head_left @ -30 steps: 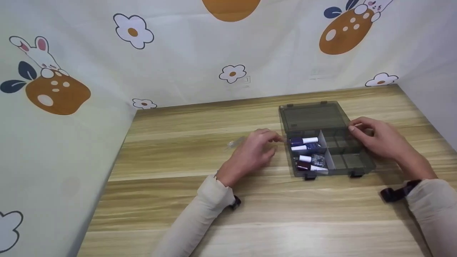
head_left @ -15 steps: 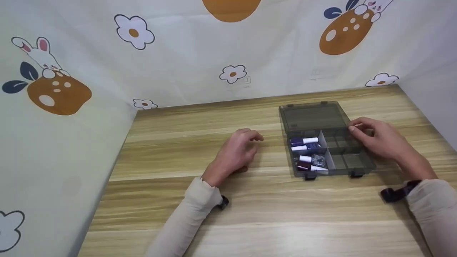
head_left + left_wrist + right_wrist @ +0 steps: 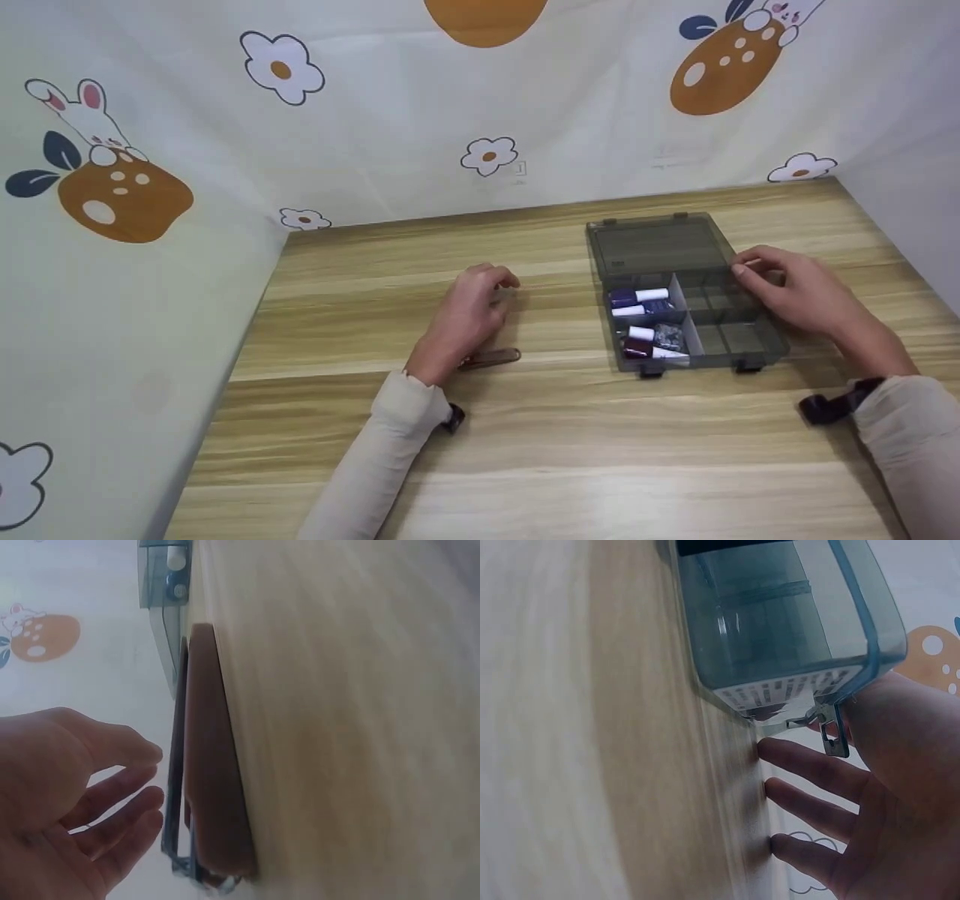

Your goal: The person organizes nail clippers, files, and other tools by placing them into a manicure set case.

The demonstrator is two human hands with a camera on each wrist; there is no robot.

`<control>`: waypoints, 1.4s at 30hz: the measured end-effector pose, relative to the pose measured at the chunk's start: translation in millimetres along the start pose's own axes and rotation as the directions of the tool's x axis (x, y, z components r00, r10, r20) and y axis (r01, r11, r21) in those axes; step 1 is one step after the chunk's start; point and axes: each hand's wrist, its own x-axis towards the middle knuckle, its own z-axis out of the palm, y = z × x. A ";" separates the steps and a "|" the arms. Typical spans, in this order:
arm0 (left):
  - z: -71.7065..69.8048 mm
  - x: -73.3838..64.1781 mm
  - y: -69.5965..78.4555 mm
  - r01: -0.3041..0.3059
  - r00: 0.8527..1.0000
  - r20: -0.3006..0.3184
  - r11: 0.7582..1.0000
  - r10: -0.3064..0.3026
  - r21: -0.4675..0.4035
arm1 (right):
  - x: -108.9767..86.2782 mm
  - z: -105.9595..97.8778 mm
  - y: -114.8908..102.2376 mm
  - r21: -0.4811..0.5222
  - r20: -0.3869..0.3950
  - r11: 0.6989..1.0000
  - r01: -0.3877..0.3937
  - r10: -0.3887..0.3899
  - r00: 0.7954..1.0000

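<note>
My left hand (image 3: pixel 466 311) hovers over the table with its fingers loosely bent. In the left wrist view its thumb and fingers stand apart with nothing between them. Close to it lies a long brown thing with a metal strip, apparently a nail clipper (image 3: pixel 214 757), partly hidden by the hand in the head view. A small clear object (image 3: pixel 504 294) shows under the fingertips; its kind is unclear. My right hand (image 3: pixel 802 296) holds the side of a smoky see-through divided box (image 3: pixel 739 337) between thumb and index finger; its other fingers touch the table.
Several white-capped nail polish bottles (image 3: pixel 667 337) lie in the box's two left compartments. The box's lid (image 3: pixel 660 247) lies folded back behind it. A printed cloth (image 3: pixel 375 150) rises behind and left of the wooden table (image 3: pixel 600 450).
My left hand has moved left, away from the box, and part of the brown thing now shows beside its wrist. The right hand and the box have stayed in place.
</note>
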 end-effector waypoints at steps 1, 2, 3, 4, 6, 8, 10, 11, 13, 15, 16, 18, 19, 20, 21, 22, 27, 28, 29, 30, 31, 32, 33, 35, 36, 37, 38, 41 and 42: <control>-0.7 -0.2 -1.4 0.011 1.000 0.002 1.000 -0.011 0.003 | 0.1 -0.1 -0.1 0.002 0.002 1.000 -0.001 0.001 1.000; -1.2 -0.3 -2.7 0.021 1.000 0.003 1.000 -0.021 0.010 | 0.1 -0.1 -0.3 0.003 0.003 1.000 -0.002 0.002 1.000; -1.7 -0.4 -3.9 0.030 1.000 0.005 0.999 -0.030 0.016 | 0.2 -0.2 -0.5 0.005 0.004 1.000 -0.002 0.002 1.000; -2.1 -0.5 -5.0 0.039 0.999 0.006 0.999 -0.039 0.025 | 0.2 -0.2 -0.6 0.005 0.005 1.000 -0.003 0.003 1.000; -2.8 -0.7 -6.8 0.055 0.998 0.007 0.998 -0.056 0.039 | 0.1 -0.4 -0.9 0.008 0.007 1.000 -0.005 0.005 1.000; -3.2 -0.8 -8.0 0.068 0.998 0.006 0.996 -0.068 0.051 | 0.0 -0.5 -0.8 0.007 0.007 1.000 -0.005 0.005 1.000; -3.5 -1.0 -8.5 0.084 0.996 0.001 0.995 -0.084 0.056 | 0.0 -0.6 -0.7 0.007 0.006 1.000 -0.005 0.005 1.000; -3.6 -1.1 -8.5 0.096 0.995 -0.002 0.994 -0.096 0.061 | 0.1 -0.7 -0.6 0.006 0.006 1.000 -0.005 0.005 1.000; -3.7 -1.3 -8.4 0.122 0.993 -0.010 0.990 -0.122 0.069 | 0.2 -0.8 -0.5 0.004 0.005 1.000 -0.004 0.004 1.000; -3.7 -1.3 -8.1 0.150 0.989 -0.016 0.985 -0.149 0.081 | 0.4 -0.8 -0.5 -0.001 0.004 1.000 -0.011 0.011 1.000; -3.7 -1.4 -7.9 0.161 0.987 -0.016 0.983 -0.160 0.087 | 0.4 -0.7 -0.4 -0.004 0.004 1.000 -0.013 0.013 1.000; -3.7 -1.8 -7.7 0.170 0.985 -0.019 0.981 -0.169 0.089 | 0.6 -0.3 0.2 -0.007 0.002 1.000 -0.016 0.016 1.000; -3.9 -2.1 -7.6 0.168 0.986 -0.019 0.982 -0.167 0.087 | 0.6 -0.2 0.4 -0.010 0.000 1.000 -0.016 0.016 1.000; -4.0 -2.4 -7.5 0.164 0.986 -0.018 0.983 -0.164 0.085 | 0.6 0.0 0.8 -0.012 -0.004 1.000 -0.017 0.016 1.000; -3.9 -2.7 -7.7 0.158 0.987 -0.018 0.984 -0.157 0.081 | 0.6 0.2 1.2 -0.014 -0.006 1.000 -0.016 0.016 1.000; -3.9 -3.0 -7.8 0.150 0.989 -0.020 0.986 -0.149 0.078 | 0.7 0.3 1.5 -0.012 -0.007 1.000 -0.009 0.009 1.000; -4.1 -4.8 -8.8 0.130 0.991 -0.022 0.990 -0.129 0.053 | 1.0 0.8 1.5 -0.013 -0.006 1.000 -0.007 0.007 1.000; -4.2 -5.1 -9.0 0.128 0.992 -0.022 0.991 -0.127 0.049 | 1.0 0.8 1.3 -0.012 -0.005 1.000 -0.008 0.008 1.000; -4.3 -5.4 -9.2 0.130 0.991 -0.021 0.991 -0.129 0.043 | 0.8 0.8 0.8 -0.011 -0.004 1.000 -0.008 0.008 1.000; -4.4 -5.6 -9.5 0.133 0.991 -0.020 0.990 -0.132 0.039 | 0.7 0.6 0.3 -0.009 -0.002 1.000 -0.009 0.009 1.000; -4.4 -5.7 -9.8 0.133 0.991 -0.022 0.990 -0.132 0.039 | 0.7 0.4 -0.3 -0.008 0.000 1.000 -0.016 0.016 1.000; -4.5 -5.8 -10.0 0.135 0.991 -0.024 0.990 -0.134 0.042 | 0.5 0.1 -0.9 -0.008 0.001 1.000 -0.022 0.022 1.000; -4.7 -5.7 -10.1 0.136 0.991 -0.026 0.990 -0.135 0.047 | 0.5 -0.2 -1.4 -0.008 0.002 1.000 -0.029 0.029 1.000; -5.2 -5.2 -9.9 0.141 0.990 -0.036 0.988 -0.139 0.056 | 0.6 -0.7 -2.4 -0.007 0.005 0.999 -0.043 0.043 0.999; -5.4 -4.8 -9.7 0.143 0.989 -0.043 0.988 -0.141 0.062 | 0.8 -0.8 -2.7 -0.008 0.006 0.999 -0.051 0.051 0.999; -5.7 -4.4 -9.4 0.145 0.989 -0.049 0.987 -0.142 0.066 | 0.9 -0.8 -3.0 -0.006 0.007 0.999 -0.052 0.052 0.999; -6.0 -3.9 -9.1 0.145 0.988 -0.057 0.987 -0.141 0.071 | 0.9 -0.9 -3.2 -0.004 0.009 0.999 -0.047 0.047 0.999; -6.3 -2.2 -7.3 0.139 0.988 -0.076 0.988 -0.134 0.068 | 1.2 -0.2 -2.7 0.004 0.016 0.999 -0.034 0.034 0.999; -6.3 -1.6 -6.4 0.133 0.989 -0.080 0.989 -0.128 0.063 | 1.2 0.1 -2.4 0.005 0.017 1.000 -0.029 0.029 0.999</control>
